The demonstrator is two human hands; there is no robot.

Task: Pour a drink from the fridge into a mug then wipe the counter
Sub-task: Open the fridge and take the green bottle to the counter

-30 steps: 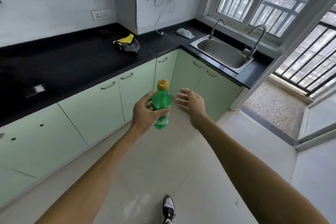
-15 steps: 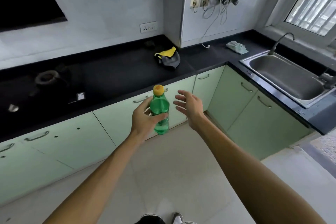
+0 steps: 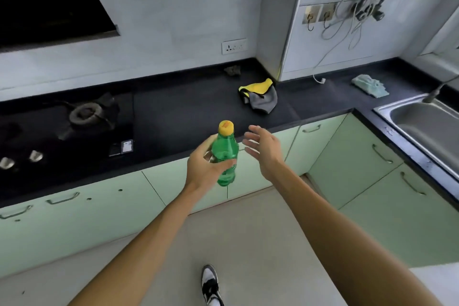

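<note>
Holding the bottle [image 3: 224, 156] upright in front of the counter [image 3: 186, 117], our left hand [image 3: 203, 166] wrapped round it, cap [image 3: 226, 127] on, we judge the drink fetched. Our right hand [image 3: 263, 149] hovers open beside it. No mug shows; pouring and wiping remain.

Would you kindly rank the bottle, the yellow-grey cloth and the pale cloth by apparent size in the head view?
1. Bottle and yellow-grey cloth: about alike, and the bottle is nearer the camera, so left unranked.
2. Pale cloth: smallest.
</note>
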